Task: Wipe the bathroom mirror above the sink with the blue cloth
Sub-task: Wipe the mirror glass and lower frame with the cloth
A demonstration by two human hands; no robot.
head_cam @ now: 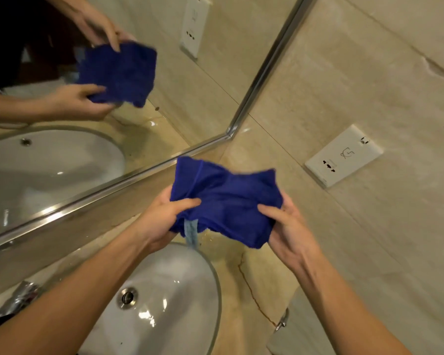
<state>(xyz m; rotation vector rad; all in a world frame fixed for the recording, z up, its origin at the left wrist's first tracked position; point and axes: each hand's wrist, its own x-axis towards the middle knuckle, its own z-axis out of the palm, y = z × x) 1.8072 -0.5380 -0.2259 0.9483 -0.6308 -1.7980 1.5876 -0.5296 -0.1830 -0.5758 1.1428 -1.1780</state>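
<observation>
A dark blue cloth is bunched between both my hands above the far rim of the sink. My left hand grips its left edge, thumb on top. My right hand grips its right edge, thumb pressed on the fabric. A pale blue loop tag hangs from the cloth's lower edge. The mirror with a chrome frame fills the upper left, apart from the cloth. It reflects my hands, the cloth and the basin.
A white oval sink with a metal drain lies below the cloth in a beige stone counter. A chrome tap sits at the lower left. A white socket plate is on the tiled wall to the right.
</observation>
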